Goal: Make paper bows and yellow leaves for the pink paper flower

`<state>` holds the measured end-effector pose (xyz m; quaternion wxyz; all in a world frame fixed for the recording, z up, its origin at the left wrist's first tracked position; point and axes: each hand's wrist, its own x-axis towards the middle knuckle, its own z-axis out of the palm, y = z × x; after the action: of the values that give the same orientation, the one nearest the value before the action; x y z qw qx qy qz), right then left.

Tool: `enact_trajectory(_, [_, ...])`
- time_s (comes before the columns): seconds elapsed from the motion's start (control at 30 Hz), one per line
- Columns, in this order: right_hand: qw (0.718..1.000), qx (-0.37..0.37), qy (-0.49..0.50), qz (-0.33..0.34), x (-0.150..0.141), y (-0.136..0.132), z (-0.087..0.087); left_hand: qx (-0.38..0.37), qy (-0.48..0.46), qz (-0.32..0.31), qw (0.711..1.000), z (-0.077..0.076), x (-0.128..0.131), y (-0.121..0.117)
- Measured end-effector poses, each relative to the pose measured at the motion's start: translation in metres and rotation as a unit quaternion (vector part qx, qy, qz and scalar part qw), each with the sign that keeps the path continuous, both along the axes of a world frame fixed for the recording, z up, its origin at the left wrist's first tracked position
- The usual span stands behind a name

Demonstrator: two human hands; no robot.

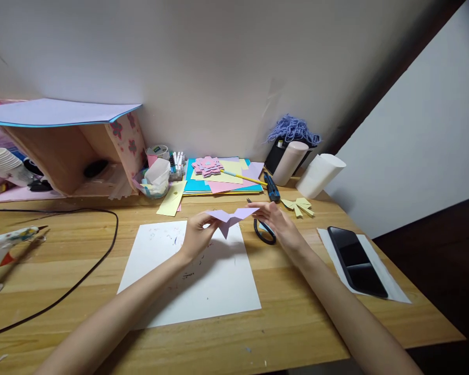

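Observation:
A folded sheet of purple paper [229,217], creased into a V with a point hanging down, is held in the air above the table. My left hand [198,234] pinches its left side between thumb and fingers. At its right corner my right hand [278,223] has its fingers closed on the paper, with the fingertips partly hidden. Just under the right hand lie black-handled scissors [266,240], their blades mostly covered by that hand. A white sheet with ink marks [203,291] lies flat below the left hand.
At the left are a glue gun [3,250] with its black cable [97,271] and an open box [82,156]. Coloured paper [195,182], a pink paper flower [208,166], a utility knife [271,187] and a yellow paper bow [298,207] lie behind. A phone [355,260] rests at right.

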<state>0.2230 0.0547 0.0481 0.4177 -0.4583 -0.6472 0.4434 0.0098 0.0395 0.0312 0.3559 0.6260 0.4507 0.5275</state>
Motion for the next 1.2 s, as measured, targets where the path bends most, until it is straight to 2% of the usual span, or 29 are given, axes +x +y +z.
enact_trajectory(0.13, [0.996,-0.079,0.020,0.021,-0.012,-0.007,-0.002,-0.044,0.012,-0.050,0.998,-0.005,0.004,-0.002])
enact_trajectory(0.23, [0.993,-0.107,0.044,0.023,-0.016,-0.006,-0.012,-0.090,0.006,-0.053,0.994,-0.008,0.008,-0.002])
enact_trajectory(0.3, [0.993,-0.106,0.054,0.013,-0.017,-0.004,-0.017,-0.127,-0.002,-0.054,0.991,-0.008,0.010,-0.002])
enact_trajectory(0.4, [0.995,-0.090,0.041,-0.012,-0.018,-0.003,-0.021,-0.188,-0.026,-0.097,0.977,-0.006,0.014,-0.003])
enact_trajectory(0.5, [0.997,-0.075,0.022,-0.025,-0.019,-0.002,-0.022,-0.217,-0.048,-0.130,0.966,-0.001,0.015,-0.004])
enact_trajectory(0.73, [0.997,-0.069,0.013,-0.018,-0.021,-0.005,-0.022,-0.255,-0.061,-0.099,0.960,0.000,0.015,-0.005])
enact_trajectory(0.9, [0.995,-0.085,0.044,0.000,-0.020,-0.006,-0.017,-0.292,-0.095,-0.079,0.949,-0.001,0.016,-0.005])
enact_trajectory(1.03, [0.998,-0.026,0.027,0.055,-0.010,-0.005,-0.010,-0.318,-0.119,-0.051,0.939,0.001,0.016,-0.004])
enact_trajectory(1.1, [0.996,0.036,-0.033,0.078,-0.005,-0.005,-0.005,-0.326,-0.122,-0.045,0.937,0.002,0.016,-0.004])
enact_trajectory(1.2, [0.977,0.145,-0.130,0.086,0.000,-0.006,-0.002,-0.331,-0.117,-0.049,0.935,0.001,0.015,-0.002])
